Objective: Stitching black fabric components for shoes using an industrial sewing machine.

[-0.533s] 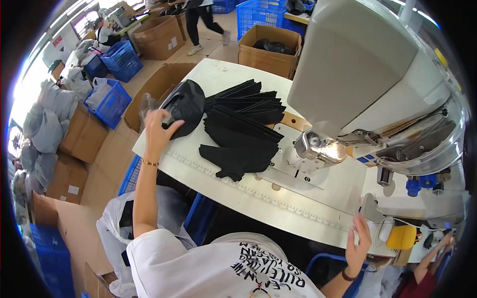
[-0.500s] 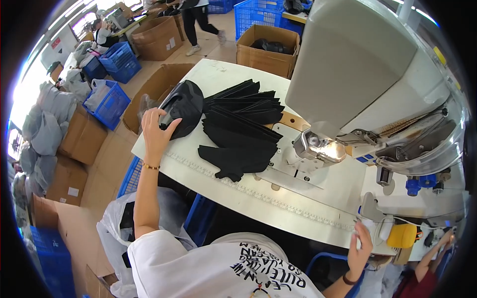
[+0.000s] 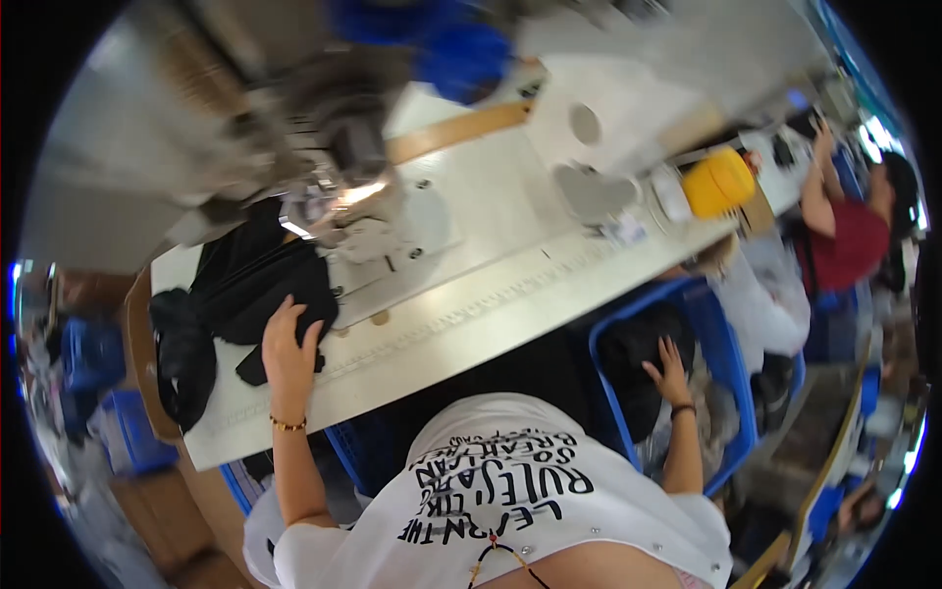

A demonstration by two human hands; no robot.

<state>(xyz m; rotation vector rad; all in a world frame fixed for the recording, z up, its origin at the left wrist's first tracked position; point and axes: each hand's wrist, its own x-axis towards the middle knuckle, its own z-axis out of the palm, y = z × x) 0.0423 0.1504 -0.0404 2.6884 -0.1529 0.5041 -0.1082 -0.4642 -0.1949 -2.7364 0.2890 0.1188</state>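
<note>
One splayed left grip point(image 3: 286, 361) of ours rests, pinching nothing visible, over black pieces point(image 3: 273, 280), which a sideways drag could scatter; our right grip point(image 3: 671, 377) spreads, seemingly unladen, above black material point(image 3: 636, 398)

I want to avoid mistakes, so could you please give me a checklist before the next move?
1. Left hand at black fabric pieces: ok, fingers over their edge.
2. Left hand clear of machine head: ok, fabric shows between.
3. Machine lamp lit: ok.
4. Needle position: cannot tell, blurred.
5. Right hand touching dark material in blue crate: cannot tell, fingers spread.
6. Rounded black piece fully on white table: cannot tell, overlaps its left edge.
</note>
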